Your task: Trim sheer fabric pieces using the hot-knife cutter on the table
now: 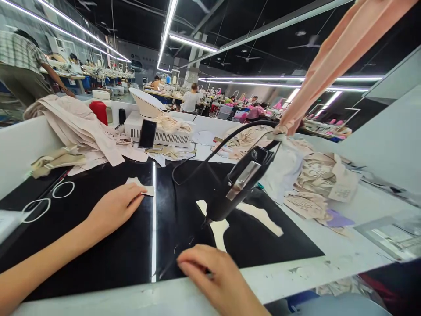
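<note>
White scrap (149,191) sits in left hand (113,205) (right hand (215,274) apart).

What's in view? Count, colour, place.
Table: 1, white, foreground
Mat: 1, black, on table
Cut pieces: 2, cream, mat's right
Loops: 2, white, mat's left
Tool: 1, black, hung over mat
Strip: 1, pink, holding tool
Vented box: 1, white, table's back
Phone: 1, black, before vented box
Spools: several, red and black included, left of phone
Fabric heaps: several, mostly beige, back and right
People: several, varied clothing, background
Lights: several, white, ceiling
Left hand: 1, bare, holding pale scrap
Right hand: 1, bare, over mat's front edge
</note>
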Demonstrator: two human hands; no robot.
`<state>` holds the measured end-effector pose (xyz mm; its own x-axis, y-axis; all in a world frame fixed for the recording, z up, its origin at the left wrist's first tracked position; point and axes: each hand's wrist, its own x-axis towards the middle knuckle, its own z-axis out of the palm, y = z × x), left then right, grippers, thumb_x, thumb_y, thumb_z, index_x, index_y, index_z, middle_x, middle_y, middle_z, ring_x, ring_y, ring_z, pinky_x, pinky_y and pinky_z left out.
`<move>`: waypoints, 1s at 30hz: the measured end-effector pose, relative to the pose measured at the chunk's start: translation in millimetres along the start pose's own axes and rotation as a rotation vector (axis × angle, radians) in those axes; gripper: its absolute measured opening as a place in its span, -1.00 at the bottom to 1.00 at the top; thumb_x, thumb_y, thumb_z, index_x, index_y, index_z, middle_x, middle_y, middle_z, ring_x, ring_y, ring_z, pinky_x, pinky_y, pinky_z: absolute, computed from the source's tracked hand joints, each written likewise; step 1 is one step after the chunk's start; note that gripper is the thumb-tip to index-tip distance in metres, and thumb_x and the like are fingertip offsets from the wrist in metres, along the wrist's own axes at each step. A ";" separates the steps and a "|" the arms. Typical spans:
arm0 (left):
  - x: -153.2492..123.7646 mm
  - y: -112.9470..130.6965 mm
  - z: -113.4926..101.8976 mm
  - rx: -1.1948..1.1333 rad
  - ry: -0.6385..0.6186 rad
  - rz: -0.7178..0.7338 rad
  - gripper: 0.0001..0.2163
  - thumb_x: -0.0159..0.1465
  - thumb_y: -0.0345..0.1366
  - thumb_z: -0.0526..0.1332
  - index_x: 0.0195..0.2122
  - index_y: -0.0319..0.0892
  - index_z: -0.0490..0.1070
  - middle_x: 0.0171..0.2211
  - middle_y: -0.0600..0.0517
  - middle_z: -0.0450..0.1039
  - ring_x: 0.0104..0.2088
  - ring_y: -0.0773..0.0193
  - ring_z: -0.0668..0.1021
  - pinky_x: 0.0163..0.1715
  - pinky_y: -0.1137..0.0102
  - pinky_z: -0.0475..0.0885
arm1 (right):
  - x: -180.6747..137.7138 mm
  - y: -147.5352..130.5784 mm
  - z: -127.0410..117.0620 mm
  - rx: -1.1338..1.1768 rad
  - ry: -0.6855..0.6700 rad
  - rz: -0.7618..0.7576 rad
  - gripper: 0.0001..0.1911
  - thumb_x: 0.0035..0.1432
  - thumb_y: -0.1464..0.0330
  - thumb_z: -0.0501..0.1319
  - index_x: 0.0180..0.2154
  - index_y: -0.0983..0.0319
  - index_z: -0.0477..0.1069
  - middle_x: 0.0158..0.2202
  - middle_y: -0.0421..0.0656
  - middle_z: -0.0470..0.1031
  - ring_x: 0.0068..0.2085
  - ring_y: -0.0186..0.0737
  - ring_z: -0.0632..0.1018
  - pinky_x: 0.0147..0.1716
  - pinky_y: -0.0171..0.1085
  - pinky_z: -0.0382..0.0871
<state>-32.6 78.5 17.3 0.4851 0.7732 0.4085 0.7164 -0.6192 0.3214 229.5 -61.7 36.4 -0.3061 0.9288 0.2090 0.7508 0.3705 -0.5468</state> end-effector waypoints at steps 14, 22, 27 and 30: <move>-8.2 128.2 47.2 0.021 -0.346 0.421 -0.81 0.46 -0.41 0.03 -0.16 -0.10 0.43 -0.32 0.10 0.44 -0.40 0.23 0.53 -0.46 0.35 0.36 | -28.3 79.5 -26.7 -0.233 0.165 0.194 -0.77 0.36 0.28 0.10 -0.24 0.08 0.54 -0.24 -0.17 0.60 -0.20 -0.13 0.61 -0.21 -0.21 0.47; -0.9 144.1 60.7 0.067 -0.385 0.414 -0.82 0.46 -0.42 0.06 -0.03 -0.12 0.41 -0.30 0.07 0.47 -0.36 0.22 0.58 -0.46 0.37 0.41 | -29.5 79.9 -27.3 -0.242 0.160 0.186 -0.83 0.35 0.29 0.14 -0.22 0.09 0.52 -0.22 -0.19 0.60 -0.21 -0.18 0.61 -0.25 -0.26 0.46; -3.4 144.9 63.5 0.090 -0.361 0.401 -0.83 0.45 -0.41 0.08 -0.02 -0.11 0.40 -0.29 0.08 0.47 -0.39 0.22 0.57 -0.52 0.36 0.39 | -29.6 76.8 -28.8 -0.221 0.151 0.189 -0.78 0.36 0.31 0.11 -0.26 0.10 0.54 -0.26 -0.17 0.61 -0.23 -0.17 0.61 -0.25 -0.24 0.46; -5.9 143.8 67.0 0.092 -0.333 0.408 -0.83 0.45 -0.42 0.09 -0.01 -0.12 0.39 -0.28 0.07 0.45 -0.40 0.23 0.55 -0.53 0.36 0.37 | -29.0 74.1 -30.2 -0.188 0.158 0.209 -0.73 0.38 0.31 0.07 -0.25 0.10 0.55 -0.25 -0.16 0.61 -0.22 -0.17 0.61 -0.24 -0.25 0.46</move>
<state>101.2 -5.9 3.8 0.8558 0.4826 0.1864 0.4698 -0.8758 0.1107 311.7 -60.9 14.3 -0.0506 0.9697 0.2390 0.8873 0.1535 -0.4348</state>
